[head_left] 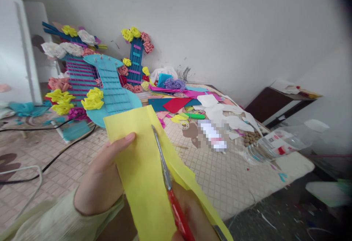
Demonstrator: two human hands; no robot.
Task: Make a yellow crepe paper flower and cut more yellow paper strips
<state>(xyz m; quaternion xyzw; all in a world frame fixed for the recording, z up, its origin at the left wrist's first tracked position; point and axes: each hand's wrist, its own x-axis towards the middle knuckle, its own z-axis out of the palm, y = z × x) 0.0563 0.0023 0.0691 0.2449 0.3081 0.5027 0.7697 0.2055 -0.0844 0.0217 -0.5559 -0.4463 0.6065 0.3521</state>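
A long sheet of yellow paper is gripped by my left hand, its thumb on the front face near the upper left edge. My right hand is closed around the red handle of a pair of scissors. The blades lie lengthwise on the yellow sheet, tip near its top, with a narrower strip of the paper to their right. Part of my right hand is behind the paper and out of the frame's bottom edge.
Behind the sheet stand a light blue paper guitar and yellow paper flowers. Coloured paper scraps and a green-handled tool lie on the table. A plastic bottle lies at the right; black cables cross the left.
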